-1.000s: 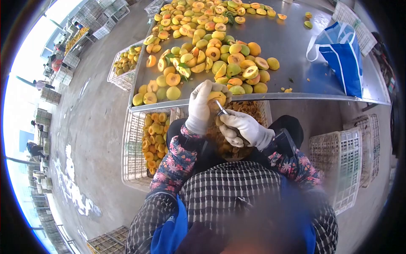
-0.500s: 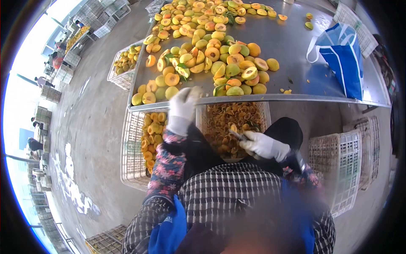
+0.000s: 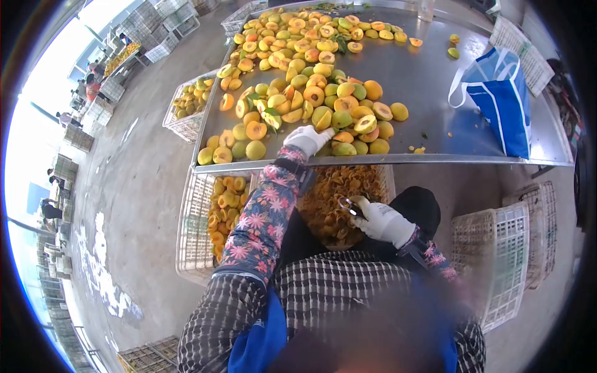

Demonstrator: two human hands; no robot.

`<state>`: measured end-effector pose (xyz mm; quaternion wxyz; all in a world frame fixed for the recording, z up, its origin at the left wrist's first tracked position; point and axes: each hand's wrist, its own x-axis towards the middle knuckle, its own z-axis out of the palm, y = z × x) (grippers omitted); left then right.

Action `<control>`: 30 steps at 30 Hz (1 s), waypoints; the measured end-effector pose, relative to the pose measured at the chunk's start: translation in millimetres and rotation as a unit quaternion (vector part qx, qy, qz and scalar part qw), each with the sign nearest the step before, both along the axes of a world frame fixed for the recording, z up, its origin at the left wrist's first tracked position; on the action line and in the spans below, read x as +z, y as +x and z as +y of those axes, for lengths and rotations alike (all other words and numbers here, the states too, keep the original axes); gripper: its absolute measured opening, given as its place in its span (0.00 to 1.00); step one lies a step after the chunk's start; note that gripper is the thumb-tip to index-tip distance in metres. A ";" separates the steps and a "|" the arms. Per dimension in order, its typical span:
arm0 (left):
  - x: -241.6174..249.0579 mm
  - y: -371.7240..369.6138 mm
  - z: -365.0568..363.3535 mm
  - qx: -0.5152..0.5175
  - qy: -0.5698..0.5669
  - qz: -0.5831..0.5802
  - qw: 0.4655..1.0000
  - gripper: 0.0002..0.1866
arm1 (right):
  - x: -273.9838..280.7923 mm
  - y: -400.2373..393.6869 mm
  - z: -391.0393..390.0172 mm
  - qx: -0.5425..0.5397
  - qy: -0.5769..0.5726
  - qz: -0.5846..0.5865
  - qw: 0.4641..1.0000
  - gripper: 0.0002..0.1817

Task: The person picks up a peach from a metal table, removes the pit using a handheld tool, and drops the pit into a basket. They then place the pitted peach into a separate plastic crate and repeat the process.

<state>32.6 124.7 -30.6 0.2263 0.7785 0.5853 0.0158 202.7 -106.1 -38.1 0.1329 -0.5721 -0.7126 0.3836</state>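
My left hand (image 3: 309, 140), in a white glove, reaches over the near edge of the metal table. Its fingers stretch to the right against the front of a pile of yellow peaches (image 3: 342, 119), many cut in half. Whole and halved peaches (image 3: 255, 149) lie to its left. Lower down, my right hand (image 3: 382, 222), also gloved, is closed around a small pitting tool (image 3: 352, 208) with a shiny metal loop tip. Beneath it stands a crate (image 3: 388, 184) of brown pits and scraps. The lower part of the left fingers is hidden behind the hand.
A crate (image 3: 194, 217) with peach halves stands below the table's left corner. Another crate of peaches (image 3: 186, 127) is beside the table (image 3: 429, 81). A blue bag (image 3: 497, 112) sits at the right. Stacked crates (image 3: 491, 264) stand right of my legs. People work far left.
My left hand has moved right, from above the left-hand peaches to the front of the pile. My right hand still grips the tool, whose loop now shows without the peach piece at it.
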 end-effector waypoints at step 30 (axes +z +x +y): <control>53.2 -24.3 -107.5 0.183 -0.217 -0.839 0.464 0.23 | 62.1 -76.1 58.9 -0.109 0.341 0.031 0.933 0.14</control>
